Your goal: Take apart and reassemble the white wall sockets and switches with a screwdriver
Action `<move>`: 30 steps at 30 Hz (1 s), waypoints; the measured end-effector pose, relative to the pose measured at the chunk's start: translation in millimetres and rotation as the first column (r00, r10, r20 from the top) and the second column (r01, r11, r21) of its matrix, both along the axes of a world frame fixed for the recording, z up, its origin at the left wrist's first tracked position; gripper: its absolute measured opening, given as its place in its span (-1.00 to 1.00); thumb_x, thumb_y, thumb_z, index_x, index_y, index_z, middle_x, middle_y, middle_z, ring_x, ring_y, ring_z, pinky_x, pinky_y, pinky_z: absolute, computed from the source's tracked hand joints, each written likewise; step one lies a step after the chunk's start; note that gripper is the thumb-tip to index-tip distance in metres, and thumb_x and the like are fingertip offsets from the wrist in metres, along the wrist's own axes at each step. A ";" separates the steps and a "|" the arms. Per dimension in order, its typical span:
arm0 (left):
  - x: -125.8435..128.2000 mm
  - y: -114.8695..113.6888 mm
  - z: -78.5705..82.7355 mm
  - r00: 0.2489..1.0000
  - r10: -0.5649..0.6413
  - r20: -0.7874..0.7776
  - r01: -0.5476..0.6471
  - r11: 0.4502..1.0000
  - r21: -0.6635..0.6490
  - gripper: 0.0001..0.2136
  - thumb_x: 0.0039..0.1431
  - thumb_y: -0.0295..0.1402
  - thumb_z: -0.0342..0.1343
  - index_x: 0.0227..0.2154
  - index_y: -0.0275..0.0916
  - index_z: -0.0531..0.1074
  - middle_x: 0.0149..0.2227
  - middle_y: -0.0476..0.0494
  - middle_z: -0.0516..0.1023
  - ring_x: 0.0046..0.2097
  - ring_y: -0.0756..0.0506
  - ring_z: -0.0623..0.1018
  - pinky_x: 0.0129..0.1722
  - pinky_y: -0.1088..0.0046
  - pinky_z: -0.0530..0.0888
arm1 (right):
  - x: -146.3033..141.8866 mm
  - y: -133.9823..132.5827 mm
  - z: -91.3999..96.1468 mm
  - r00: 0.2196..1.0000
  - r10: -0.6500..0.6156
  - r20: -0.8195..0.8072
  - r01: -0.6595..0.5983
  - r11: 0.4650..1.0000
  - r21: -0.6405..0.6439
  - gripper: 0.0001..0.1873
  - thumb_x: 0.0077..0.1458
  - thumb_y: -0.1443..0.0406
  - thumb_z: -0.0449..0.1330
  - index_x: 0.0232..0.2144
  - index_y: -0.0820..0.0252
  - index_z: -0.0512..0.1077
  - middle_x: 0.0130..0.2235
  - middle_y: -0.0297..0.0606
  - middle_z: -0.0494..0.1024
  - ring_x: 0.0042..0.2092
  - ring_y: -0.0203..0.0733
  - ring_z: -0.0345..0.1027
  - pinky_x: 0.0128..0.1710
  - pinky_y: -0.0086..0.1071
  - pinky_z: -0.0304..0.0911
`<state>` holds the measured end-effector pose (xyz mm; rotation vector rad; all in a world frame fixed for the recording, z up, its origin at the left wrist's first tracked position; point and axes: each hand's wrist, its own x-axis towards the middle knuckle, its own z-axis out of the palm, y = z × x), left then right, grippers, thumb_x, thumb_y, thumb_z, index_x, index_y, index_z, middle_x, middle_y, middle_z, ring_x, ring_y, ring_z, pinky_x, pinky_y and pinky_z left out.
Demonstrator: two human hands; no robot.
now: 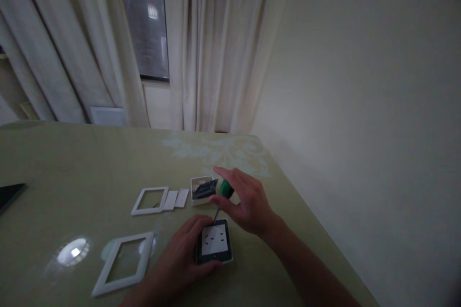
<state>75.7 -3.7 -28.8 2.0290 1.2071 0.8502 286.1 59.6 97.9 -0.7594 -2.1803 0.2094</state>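
A wall socket (215,239) with a white slotted face and a dark surround lies on the table before me. My left hand (187,249) grips it from the left, fingers along its far edge and thumb along the near one. My right hand (248,199) has a green-handled screwdriver (225,189) between thumb and fingers, with the index finger stretched out past the handle. The screwdriver's shaft slants down to the far edge of the socket, near my left fingertips; its very tip is too small to make out. Just beyond stands a white box (202,201) with a dark part (205,189) tilted in it.
Left of the box lie a white frame (136,212) and two white plates (170,200). A larger white frame (122,284) rests near my left forearm. A dark flat object (10,195) sits at the table's left. A wall (360,129) runs along the table's right edge.
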 end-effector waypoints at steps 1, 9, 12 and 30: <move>0.3 -0.3 0.3 1.000 -0.002 0.001 0.002 1.000 0.001 -0.39 0.06 -0.29 0.45 0.18 -0.01 0.41 0.15 -0.17 0.56 0.15 -0.36 0.58 0.15 0.05 0.56 | 0.4 0.0 0.7 0.999 0.052 -0.010 -0.053 0.997 -0.051 -0.46 0.48 0.11 0.09 0.40 0.14 0.27 0.03 -0.07 0.62 0.01 -0.07 0.55 0.07 -0.18 0.45; 1.5 -0.1 -0.5 1.000 0.005 0.021 -0.006 0.999 0.035 -0.35 0.03 -0.30 0.47 0.19 0.00 0.40 0.15 -0.17 0.58 0.15 -0.37 0.59 0.15 0.02 0.56 | 2.5 -5.4 11.9 0.995 0.081 0.059 -0.081 0.997 0.009 -0.51 0.47 0.13 0.11 0.33 0.17 0.37 0.00 -0.08 0.64 -0.02 -0.06 0.54 0.03 -0.18 0.46; 1.4 0.4 -1.5 1.000 0.012 0.011 -0.012 1.000 0.013 -0.33 0.03 -0.29 0.48 0.21 0.00 0.38 0.16 -0.16 0.59 0.15 -0.37 0.60 0.16 0.01 0.56 | 3.1 -5.9 12.8 0.989 0.138 0.048 -0.135 0.989 -0.060 -0.55 0.52 0.18 0.04 0.34 0.12 0.35 0.08 -0.11 0.64 0.04 -0.11 0.55 0.06 -0.23 0.45; -0.9 1.5 -7.5 1.000 0.030 0.004 -0.030 1.000 0.009 -0.23 0.00 -0.29 0.50 0.27 0.00 0.31 0.22 -0.23 0.56 0.21 -0.40 0.58 0.22 -0.07 0.52 | 4.1 -4.2 17.7 0.982 0.190 0.022 -0.184 0.970 -0.162 -0.45 0.50 0.30 0.07 0.45 0.02 0.20 0.23 -0.12 0.54 0.22 -0.10 0.45 0.23 -0.15 0.38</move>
